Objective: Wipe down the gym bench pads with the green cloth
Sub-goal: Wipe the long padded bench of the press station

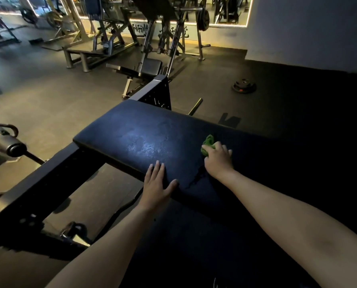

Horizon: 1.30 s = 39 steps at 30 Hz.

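Observation:
A wide black bench pad [144,140] fills the middle of the view, shiny with damp streaks near its centre. My right hand [218,157] grips a bunched green cloth [208,142] and presses it onto the pad's right part; most of the cloth is hidden under my fingers. My left hand [157,187] lies flat on the pad's near edge, fingers straight, thumb spread to the right.
The pad sits on a black steel frame [48,183] running to the lower left. A barbell sleeve [11,145] juts in at the left. A weight plate [244,86] lies on the floor behind. Other benches and racks [148,67] stand further back.

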### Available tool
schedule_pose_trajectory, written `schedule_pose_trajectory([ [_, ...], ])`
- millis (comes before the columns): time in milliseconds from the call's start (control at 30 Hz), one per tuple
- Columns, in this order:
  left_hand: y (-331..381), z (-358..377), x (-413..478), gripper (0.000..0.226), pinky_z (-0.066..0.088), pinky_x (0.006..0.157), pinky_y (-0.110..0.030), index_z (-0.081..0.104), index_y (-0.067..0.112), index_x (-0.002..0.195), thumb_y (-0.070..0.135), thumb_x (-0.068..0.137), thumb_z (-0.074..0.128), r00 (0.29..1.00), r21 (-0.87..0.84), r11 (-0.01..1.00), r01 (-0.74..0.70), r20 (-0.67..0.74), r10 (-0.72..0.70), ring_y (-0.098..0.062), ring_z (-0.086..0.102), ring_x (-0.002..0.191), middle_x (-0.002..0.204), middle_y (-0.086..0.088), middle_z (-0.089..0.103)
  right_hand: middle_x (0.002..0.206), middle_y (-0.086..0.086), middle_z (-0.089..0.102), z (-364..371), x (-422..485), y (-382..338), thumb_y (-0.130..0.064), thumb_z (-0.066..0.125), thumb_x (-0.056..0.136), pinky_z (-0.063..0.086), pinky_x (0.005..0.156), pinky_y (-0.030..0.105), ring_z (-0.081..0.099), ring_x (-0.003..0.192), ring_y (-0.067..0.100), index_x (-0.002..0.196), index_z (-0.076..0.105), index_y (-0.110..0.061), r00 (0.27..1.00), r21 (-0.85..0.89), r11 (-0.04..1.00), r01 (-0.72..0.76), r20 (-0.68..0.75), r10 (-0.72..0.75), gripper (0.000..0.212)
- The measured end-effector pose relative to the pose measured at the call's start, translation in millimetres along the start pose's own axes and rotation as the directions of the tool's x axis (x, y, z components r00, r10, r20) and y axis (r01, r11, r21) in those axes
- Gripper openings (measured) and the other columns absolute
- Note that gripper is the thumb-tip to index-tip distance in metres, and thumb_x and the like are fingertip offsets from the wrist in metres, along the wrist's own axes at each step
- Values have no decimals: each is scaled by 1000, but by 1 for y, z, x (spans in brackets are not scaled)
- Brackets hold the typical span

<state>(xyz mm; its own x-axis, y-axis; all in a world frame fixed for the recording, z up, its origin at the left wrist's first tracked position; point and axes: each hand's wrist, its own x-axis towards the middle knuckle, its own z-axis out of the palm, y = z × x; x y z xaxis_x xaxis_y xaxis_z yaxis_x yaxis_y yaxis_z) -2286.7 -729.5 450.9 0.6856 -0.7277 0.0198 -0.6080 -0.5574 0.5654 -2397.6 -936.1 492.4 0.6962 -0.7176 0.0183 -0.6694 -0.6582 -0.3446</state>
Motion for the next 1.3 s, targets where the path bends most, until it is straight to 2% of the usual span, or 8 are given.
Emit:
schedule_pose_trajectory([
  [167, -2, -2, 0, 111, -11, 118, -22, 18, 12, 160, 71, 66, 25, 998, 27, 999, -31, 59, 30, -18, -7, 155, 169, -2, 4, 121, 12, 54, 21, -36, -36, -13, 51, 90, 29, 99, 36, 48, 111, 31, 124, 66, -23, 996, 116, 990, 82, -52, -77, 39],
  [400, -12, -4, 0, 109, -18, 113, -16, 16, 11, 160, 71, 68, 20, 993, 78, 992, -101, 73, 95, -17, -8, 155, 169, -4, 4, 100, 5, 64, 24, -81, -58, -16, 59, 81, 44, 93, 39, 60, 95, 26, 107, 75, -24, 931, 276, 895, 351, -2, -365, 32],
  [533, -15, -5, -4, 110, -20, 111, -12, 19, 12, 159, 75, 69, 24, 994, 57, 993, -100, 57, 97, -15, -5, 155, 168, -1, 7, 104, 12, 58, 12, -47, -41, -8, 52, 76, 46, 89, 41, 54, 96, 34, 122, 67, -22, 969, 218, 951, 218, -164, -185, 51],
  [667, -9, -4, -5, 109, -16, 115, -17, 19, 13, 160, 72, 68, 22, 996, 65, 995, -80, 47, 77, -17, -4, 155, 168, -1, 7, 128, 11, 49, 4, -30, -30, 1, 44, 86, 35, 100, 34, 38, 116, 30, 136, 55, -21, 995, 168, 984, -65, -69, 77, 56],
  [1000, -10, 1, -7, 105, -8, 121, -31, 15, 14, 161, 68, 70, 15, 996, 57, 995, -85, 39, 83, -18, -7, 155, 169, -3, 3, 97, 7, 62, 22, -96, -73, -11, 56, 85, 46, 79, 33, 54, 92, 27, 103, 72, -22, 968, 252, 935, 250, -46, -246, 27],
  [1133, -10, 0, -6, 106, -7, 121, -28, 19, 14, 160, 70, 69, 20, 996, 54, 994, -90, 27, 89, -20, -3, 155, 168, -3, 7, 107, 10, 59, 8, -61, -48, -1, 52, 81, 44, 87, 35, 49, 102, 31, 117, 69, -20, 976, 240, 965, 102, -210, -51, 44],
  [1200, -10, -1, -7, 106, -10, 119, -25, 18, 15, 160, 71, 69, 20, 996, 49, 995, -86, 34, 84, -18, -5, 155, 169, -2, 6, 124, 11, 51, 3, -47, -34, 0, 48, 86, 37, 93, 33, 42, 113, 29, 133, 58, -20, 984, 187, 982, -28, -166, 59, 52],
  [1300, -10, -1, -7, 107, -12, 116, -22, 18, 15, 160, 71, 70, 21, 996, 42, 995, -88, 34, 87, -17, -5, 155, 169, -2, 6, 127, 11, 49, 10, -49, -36, -1, 45, 87, 34, 96, 31, 39, 115, 28, 133, 59, -22, 994, 178, 982, -65, -74, 79, 52],
])
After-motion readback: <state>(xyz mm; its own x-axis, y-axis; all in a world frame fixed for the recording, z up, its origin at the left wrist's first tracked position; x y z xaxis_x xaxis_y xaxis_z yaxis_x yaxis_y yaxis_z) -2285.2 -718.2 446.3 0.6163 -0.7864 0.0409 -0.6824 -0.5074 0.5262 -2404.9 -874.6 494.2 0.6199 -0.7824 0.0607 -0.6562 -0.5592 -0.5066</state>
